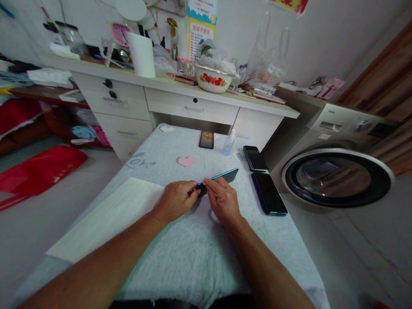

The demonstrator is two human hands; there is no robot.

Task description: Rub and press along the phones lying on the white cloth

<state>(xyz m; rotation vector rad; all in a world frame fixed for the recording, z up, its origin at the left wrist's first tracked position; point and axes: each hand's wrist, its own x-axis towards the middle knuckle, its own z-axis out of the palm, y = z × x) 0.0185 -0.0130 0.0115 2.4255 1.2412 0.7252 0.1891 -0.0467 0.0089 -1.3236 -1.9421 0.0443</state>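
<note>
A dark smartphone (229, 175) with a bright blue edge is held tilted above the cloth-covered table, its far end pointing away to the right. My left hand (179, 198) grips the phone's near end between thumb and fingers. The fingers of my right hand (223, 200) are closed at the phone's upper edge, close to the left fingertips, and cover its middle. Whether the right fingertips also pinch something small there, I cannot tell. Under my left forearm lies a long pale sheet (109, 219). Two more phones lie on the right, a smaller one (255, 158) and a larger one (269, 193).
Toward the back of the table (193, 266) are a brown phone-shaped item (206, 140) and a clear spray bottle (228, 143). Behind stands a white desk (193, 105) with a flowered bowl (214, 80) and a paper roll (141, 56). A washing machine (334, 124) stands right.
</note>
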